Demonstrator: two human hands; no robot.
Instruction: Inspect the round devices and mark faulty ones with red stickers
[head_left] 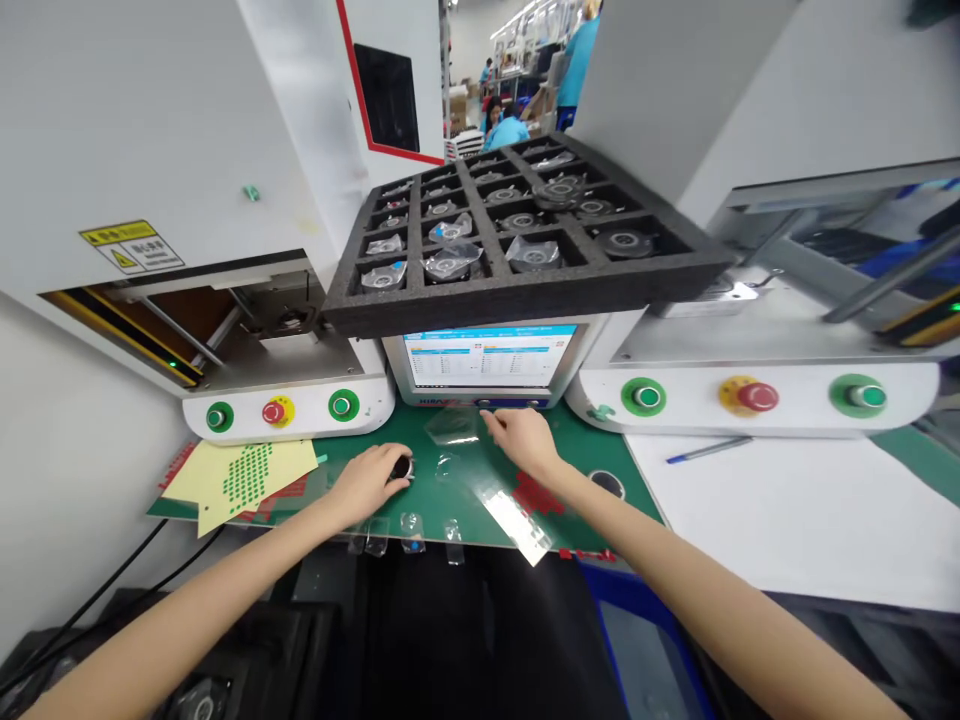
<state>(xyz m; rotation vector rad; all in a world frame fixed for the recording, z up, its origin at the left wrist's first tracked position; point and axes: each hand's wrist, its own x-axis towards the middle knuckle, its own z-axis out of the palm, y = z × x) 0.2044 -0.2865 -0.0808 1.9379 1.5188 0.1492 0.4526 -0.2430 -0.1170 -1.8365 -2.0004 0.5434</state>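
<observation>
My left hand point(371, 480) rests on the green mat point(450, 500), fingers curled around a small round black part point(403, 467). My right hand point(523, 438) lies flat on the mat just below the small screen point(487, 358), its fingers stretched toward a clear plastic bag point(452, 425). Several small clear bags point(411, 530) lie along the mat's front edge. Above the screen sits a black foam tray point(525, 290) whose compartments hold bagged round parts.
Two white machines flank the screen, each with green buttons point(343, 405) and a red stop button point(756, 397). A yellow sheet with green dot stickers point(244, 478) lies at left. A blue pen point(709, 450) rests on the white surface at right. People work far behind.
</observation>
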